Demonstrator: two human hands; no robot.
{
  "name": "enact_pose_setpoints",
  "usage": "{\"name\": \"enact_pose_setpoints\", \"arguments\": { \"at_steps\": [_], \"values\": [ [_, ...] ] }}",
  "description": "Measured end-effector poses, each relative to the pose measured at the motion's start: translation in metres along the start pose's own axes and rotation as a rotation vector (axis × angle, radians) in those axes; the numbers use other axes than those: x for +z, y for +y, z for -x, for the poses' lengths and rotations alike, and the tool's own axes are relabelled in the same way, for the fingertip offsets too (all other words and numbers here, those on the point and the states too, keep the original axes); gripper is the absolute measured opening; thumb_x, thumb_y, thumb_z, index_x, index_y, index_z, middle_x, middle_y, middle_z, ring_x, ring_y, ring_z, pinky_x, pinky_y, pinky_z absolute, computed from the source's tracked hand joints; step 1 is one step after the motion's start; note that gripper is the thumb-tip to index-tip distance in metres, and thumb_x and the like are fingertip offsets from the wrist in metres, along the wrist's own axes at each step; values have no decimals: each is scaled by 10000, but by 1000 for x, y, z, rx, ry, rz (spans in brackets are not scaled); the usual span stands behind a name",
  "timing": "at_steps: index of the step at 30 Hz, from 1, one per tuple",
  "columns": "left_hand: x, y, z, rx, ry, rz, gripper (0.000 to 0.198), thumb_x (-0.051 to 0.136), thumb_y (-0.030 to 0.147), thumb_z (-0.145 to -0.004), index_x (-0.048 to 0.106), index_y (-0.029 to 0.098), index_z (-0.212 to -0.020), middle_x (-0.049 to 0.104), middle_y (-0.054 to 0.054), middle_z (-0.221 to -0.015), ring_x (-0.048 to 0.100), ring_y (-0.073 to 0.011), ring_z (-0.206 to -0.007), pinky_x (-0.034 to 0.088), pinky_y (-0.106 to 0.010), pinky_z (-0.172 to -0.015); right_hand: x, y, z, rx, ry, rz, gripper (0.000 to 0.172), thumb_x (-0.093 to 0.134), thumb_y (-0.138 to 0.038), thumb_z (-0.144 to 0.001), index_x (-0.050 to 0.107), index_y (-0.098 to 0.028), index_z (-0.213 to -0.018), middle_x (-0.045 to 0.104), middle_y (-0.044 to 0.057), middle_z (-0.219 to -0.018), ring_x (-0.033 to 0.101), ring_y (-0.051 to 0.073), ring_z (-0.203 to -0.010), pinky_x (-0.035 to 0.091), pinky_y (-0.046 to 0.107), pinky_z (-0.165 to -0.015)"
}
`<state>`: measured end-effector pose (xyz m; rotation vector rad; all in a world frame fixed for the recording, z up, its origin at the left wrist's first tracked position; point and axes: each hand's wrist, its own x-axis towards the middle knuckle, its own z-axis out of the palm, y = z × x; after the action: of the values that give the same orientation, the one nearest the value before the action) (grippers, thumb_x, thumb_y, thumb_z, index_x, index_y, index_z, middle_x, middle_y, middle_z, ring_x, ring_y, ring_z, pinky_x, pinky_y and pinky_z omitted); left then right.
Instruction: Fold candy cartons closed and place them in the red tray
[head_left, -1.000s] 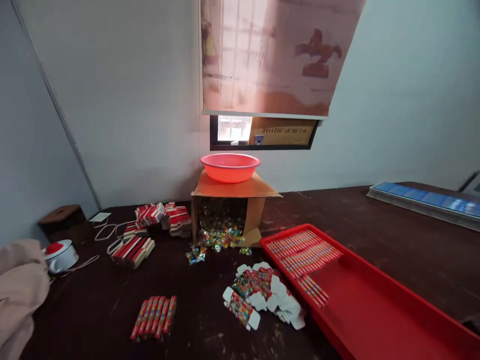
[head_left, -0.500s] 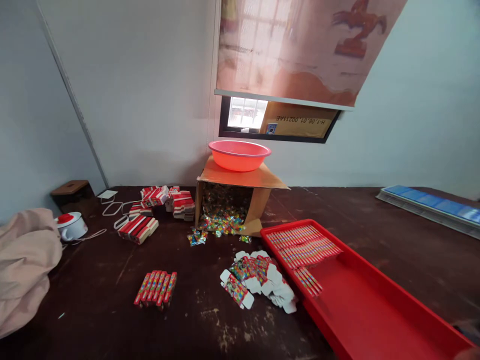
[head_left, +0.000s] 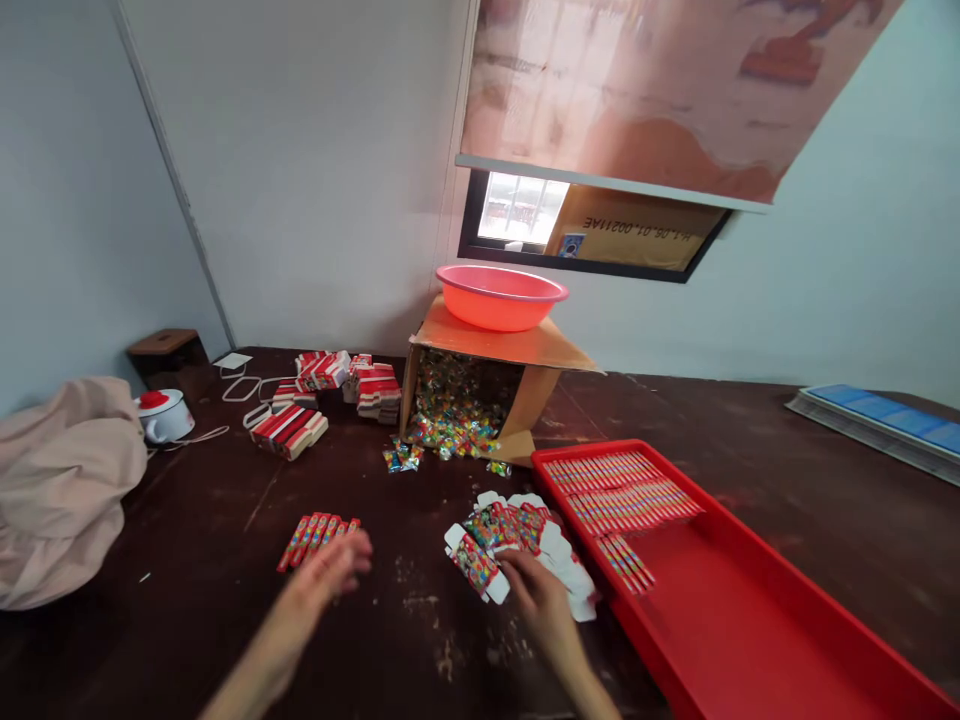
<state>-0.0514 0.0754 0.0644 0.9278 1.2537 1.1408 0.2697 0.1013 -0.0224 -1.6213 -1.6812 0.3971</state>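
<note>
My left hand point(head_left: 330, 572), slightly blurred, hovers by a short row of small filled red boxes point(head_left: 304, 540) and covers part of it; its fingers are apart and hold nothing. My right hand point(head_left: 536, 590) is at the pile of flat printed cartons point(head_left: 559, 560), its thumb and forefinger pinched at the edge of the nearest carton point(head_left: 472, 562). To the right, a long red tray point(head_left: 720, 620) carries rows of narrow red boxes point(head_left: 626, 490) at its far end.
Wrapped candies point(head_left: 454, 430) spill from a cardboard box point(head_left: 540, 400) with a pink basin point(head_left: 502, 298) on top. Bundled cartons point(head_left: 289, 430), a white enamel pot point(head_left: 166, 418) and beige cloth point(head_left: 67, 490) lie left. Blue-topped sheets point(head_left: 885, 415) lie far right.
Both my hands have come into view from below, the left over by the row of boxes, the right onto the flat cartons. The camera view has shifted, moving the scene slightly right.
</note>
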Motion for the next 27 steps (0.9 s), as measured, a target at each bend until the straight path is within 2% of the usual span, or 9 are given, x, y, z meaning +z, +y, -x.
{"name": "enact_pose_setpoints", "arguments": {
  "at_steps": [3, 6, 11, 15, 17, 20, 23, 25, 27],
  "values": [
    [35, -88, 6, -254, -294, -102, 672, 645, 723, -574, 672, 196, -990, 700, -87, -994, 626, -272, -931, 459, -378, -823, 24, 0, 5, -1, -144, 214, 241, 488, -245, -896, 664, -201, -1056, 649, 90, -1106, 583, 259, -1042, 457, 361, -918],
    [51, -127, 14, -283, -412, -159, 705, 615, 758, -567, 671, 194, -985, 698, -88, -970, 622, -255, -888, 447, -351, -772, 47, -14, 8, 67, -172, 491, 313, 547, -240, -844, 622, -178, -1142, 627, 122, -1127, 547, 314, -1059, 411, 417, -905],
    [55, -132, 17, -241, -435, -185, 646, 604, 708, -635, 667, 188, -1013, 693, -82, -971, 611, -227, -876, 436, -321, -764, 54, -36, 3, 255, -296, 524, 280, 641, -216, -744, 618, -146, -1014, 629, 141, -1018, 548, 326, -1018, 403, 388, -829],
    [48, -143, 15, -237, -408, -137, 637, 607, 677, -667, 664, 157, -1031, 687, -98, -965, 613, -215, -847, 451, -306, -734, 47, -34, -3, 307, -335, 396, 403, 712, -131, -613, 561, -128, -987, 607, 166, -1041, 553, 344, -1014, 415, 373, -798],
    [45, -148, 17, -249, -372, -92, 669, 627, 669, -662, 651, 137, -1067, 679, -123, -999, 618, -225, -855, 466, -316, -745, 48, -35, 3, 302, -371, 293, 351, 656, -91, -664, 527, -144, -986, 634, 115, -943, 603, 278, -926, 432, 329, -782],
    [45, -148, 20, -261, -270, 65, 748, 671, 645, -646, 584, 159, -1208, 618, -150, -1195, 604, -265, -1010, 470, -359, -862, 61, -50, 31, 212, -366, -131, 113, 464, -145, -868, 492, -176, -974, 640, 61, -880, 634, 186, -831, 475, 264, -745],
    [48, -133, 23, -247, -200, 260, 688, 679, 597, -679, 574, 203, -1233, 552, -118, -1316, 502, -278, -1207, 384, -372, -1024, 75, -75, 66, 43, -329, -609, 168, 389, -269, -949, 506, -200, -1048, 633, 80, -998, 631, 198, -928, 509, 294, -795],
    [50, -117, 24, -229, -194, 332, 606, 678, 549, -709, 603, 197, -1196, 577, -109, -1285, 493, -268, -1219, 345, -364, -1062, 73, -88, 79, -91, -216, -557, 300, 429, -271, -938, 469, -223, -1232, 564, 113, -1205, 556, 231, -1117, 478, 351, -913],
    [50, -100, 26, -240, -254, 325, 558, 700, 483, -711, 614, 180, -1171, 632, -109, -1190, 560, -258, -1120, 382, -371, -1023, 61, -95, 77, -217, -100, -343, 436, 458, -224, -920, 407, -259, -1352, 413, 115, -1387, 399, 264, -1282, 389, 432, -1022]
  ]
}}
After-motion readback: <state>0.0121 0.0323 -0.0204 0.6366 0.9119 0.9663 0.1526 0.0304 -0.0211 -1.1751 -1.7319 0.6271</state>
